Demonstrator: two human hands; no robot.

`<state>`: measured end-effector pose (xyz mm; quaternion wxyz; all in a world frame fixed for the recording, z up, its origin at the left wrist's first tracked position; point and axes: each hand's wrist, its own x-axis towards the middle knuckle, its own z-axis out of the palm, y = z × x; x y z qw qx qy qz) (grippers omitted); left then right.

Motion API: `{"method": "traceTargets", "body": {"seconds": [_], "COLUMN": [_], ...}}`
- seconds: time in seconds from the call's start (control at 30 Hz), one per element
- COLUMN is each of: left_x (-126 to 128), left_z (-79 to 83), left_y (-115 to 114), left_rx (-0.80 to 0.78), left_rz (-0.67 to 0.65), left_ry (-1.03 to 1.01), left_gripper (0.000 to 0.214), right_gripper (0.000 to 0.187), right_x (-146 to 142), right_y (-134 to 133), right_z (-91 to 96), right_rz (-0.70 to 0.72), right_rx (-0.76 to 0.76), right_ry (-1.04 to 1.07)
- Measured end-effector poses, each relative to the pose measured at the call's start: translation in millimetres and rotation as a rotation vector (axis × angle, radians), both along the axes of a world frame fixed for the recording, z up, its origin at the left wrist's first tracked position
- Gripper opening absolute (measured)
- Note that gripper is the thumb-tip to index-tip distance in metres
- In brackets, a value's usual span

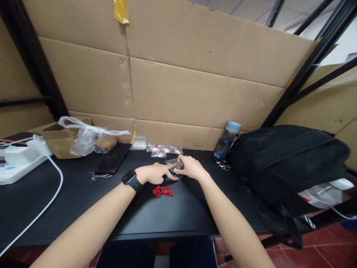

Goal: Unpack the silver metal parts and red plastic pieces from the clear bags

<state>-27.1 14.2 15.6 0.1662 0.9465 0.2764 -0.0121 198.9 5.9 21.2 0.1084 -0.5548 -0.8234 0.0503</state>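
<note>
A small clear plastic bag with a shiny silvery piece inside lies between my two hands, over the black table. My left hand, with a dark watch on the wrist, holds the bag's left side between forefinger and thumb. At the upper right of the bag, my right hand is closed in a pinch; its fingertips partly cover the piece inside. A bundle of red cord lies on the table just in front of my hands. Several similar clear bags with silvery and red pieces lie behind them.
On the left are a white power strip with a cable, a cardboard box, a knotted plastic bag and a dark pouch. A water bottle and black backpack stand right. Cardboard walls the back.
</note>
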Motion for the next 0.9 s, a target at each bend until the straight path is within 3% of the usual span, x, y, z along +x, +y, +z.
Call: {"method": "traceTargets", "body": {"seconds": [0.2, 0.37, 0.63, 0.8, 0.9], "left_x": [0, -2, -6, -7, -7], "left_z": [-3.5, -5.9, 6.8, 0.4, -2.0], "left_y": [2, 5, 7, 11, 12], "left_rx": [-0.008, -0.011, 0.035, 0.050, 0.114], "left_rz": [-0.003, -0.019, -0.069, -0.039, 0.020], "left_ry": [0.017, -0.017, -0.252, -0.233, -0.226], "left_gripper": [0.079, 0.076, 0.039, 0.034, 0.032], "right_gripper": [0.031, 0.033, 0.029, 0.026, 0.031], "right_x": [-4, -11, -9, -19, -17], "right_y": [2, 7, 10, 12, 13], "right_z": [-2.9, -9.9, -13.3, -19.4, -18.0], "right_rz": [-0.013, -0.104, -0.041, -0.090, -0.018], "right_rx": [0.150, 0.231, 0.208, 0.283, 0.234], "right_ry": [-0.021, -0.064, -0.001, -0.019, 0.038]}}
